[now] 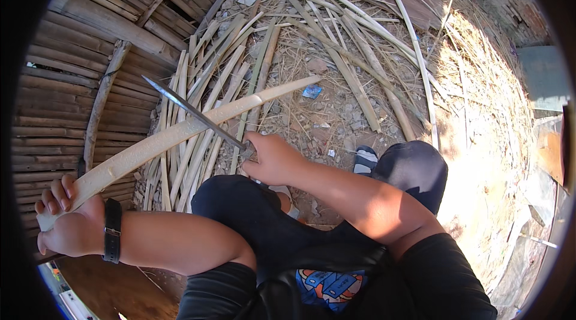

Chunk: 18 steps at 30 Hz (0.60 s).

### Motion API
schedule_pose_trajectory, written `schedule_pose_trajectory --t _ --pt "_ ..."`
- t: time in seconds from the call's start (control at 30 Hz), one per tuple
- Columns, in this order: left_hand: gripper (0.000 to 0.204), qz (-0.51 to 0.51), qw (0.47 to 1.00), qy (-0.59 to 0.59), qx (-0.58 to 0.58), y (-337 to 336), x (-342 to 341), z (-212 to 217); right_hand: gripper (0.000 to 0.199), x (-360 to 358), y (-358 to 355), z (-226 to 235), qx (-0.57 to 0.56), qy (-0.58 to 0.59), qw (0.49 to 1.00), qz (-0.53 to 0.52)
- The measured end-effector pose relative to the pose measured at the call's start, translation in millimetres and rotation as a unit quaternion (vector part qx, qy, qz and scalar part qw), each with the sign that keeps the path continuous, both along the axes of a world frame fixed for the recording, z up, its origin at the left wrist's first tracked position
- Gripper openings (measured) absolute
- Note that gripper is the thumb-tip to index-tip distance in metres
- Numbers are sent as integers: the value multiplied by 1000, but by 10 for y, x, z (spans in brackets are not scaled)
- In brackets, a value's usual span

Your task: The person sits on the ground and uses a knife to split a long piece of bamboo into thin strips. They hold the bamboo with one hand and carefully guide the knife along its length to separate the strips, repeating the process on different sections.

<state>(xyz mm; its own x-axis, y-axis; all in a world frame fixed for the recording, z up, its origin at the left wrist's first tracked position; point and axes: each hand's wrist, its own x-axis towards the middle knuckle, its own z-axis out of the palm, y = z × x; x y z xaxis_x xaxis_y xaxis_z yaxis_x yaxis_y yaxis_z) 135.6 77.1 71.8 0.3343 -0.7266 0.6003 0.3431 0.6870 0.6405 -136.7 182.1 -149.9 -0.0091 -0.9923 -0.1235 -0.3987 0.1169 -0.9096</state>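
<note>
A long, pale split bamboo strip (171,140) slants across the view, its near end at the left and its far tip pointing up to the right. Wrapped round that near end, my left hand (75,224) wears a black watch at the wrist. My right hand (271,157) is closed on the handle of a long knife (198,115), mostly hidden in the fist. The blade points up and left and crosses the bamboo strip near its middle. Whether the edge bites into the bamboo cannot be told.
Split bamboo strips (180,158) lie heaped by the slatted bamboo wall (54,116). Longer bamboo poles (375,80) rest farther off on debris-strewn ground. A blue wrapper (312,91) lies ahead, near my sandalled foot (365,160). Sunlit straw (480,116) covers the right side.
</note>
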Motion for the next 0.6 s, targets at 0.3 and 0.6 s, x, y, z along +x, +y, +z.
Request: schedule_pose_trajectory --t 0.3,0.6 --pt "65 134 990 7 43 -93 -213 -22 51 56 -39 -203 -7 4 1000 0" --pt "66 125 992 14 33 -96 -234 -53 57 -56 -137 -746 12 -10 994 -112"
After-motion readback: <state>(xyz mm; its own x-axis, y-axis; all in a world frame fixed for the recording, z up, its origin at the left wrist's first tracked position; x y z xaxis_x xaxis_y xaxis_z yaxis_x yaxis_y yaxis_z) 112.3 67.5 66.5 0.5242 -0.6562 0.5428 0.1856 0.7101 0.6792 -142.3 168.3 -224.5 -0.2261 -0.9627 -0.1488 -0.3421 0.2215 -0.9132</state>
